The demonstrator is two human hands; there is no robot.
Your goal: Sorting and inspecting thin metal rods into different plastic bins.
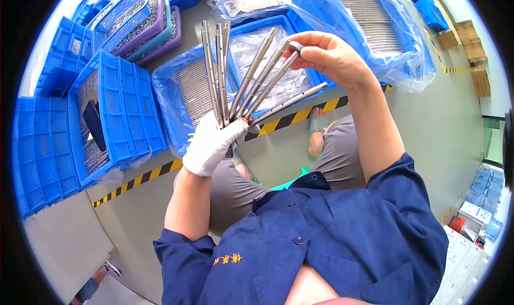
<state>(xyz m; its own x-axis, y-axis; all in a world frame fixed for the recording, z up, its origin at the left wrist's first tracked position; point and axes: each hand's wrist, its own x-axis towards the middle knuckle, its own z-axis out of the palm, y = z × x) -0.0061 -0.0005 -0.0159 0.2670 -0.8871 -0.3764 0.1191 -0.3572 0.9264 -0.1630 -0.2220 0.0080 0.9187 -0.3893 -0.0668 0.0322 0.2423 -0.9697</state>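
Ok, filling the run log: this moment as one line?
left hand: gloved, grips fanned metal rods at base | right hand: bare, pinches one rod's tip | behind: blue bins of rods

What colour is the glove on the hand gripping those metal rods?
White. The glove covers the left hand, clearest in the head view, gripping the silver-grey rods.

Grey concrete floor [428, 123], crossed by a yellow-and-black hazard stripe [144, 175]. Beyond the stripe, stacked blue plastic crates [115, 112]; wooden pallets [474, 53] at its far end. Lit by even daylight.
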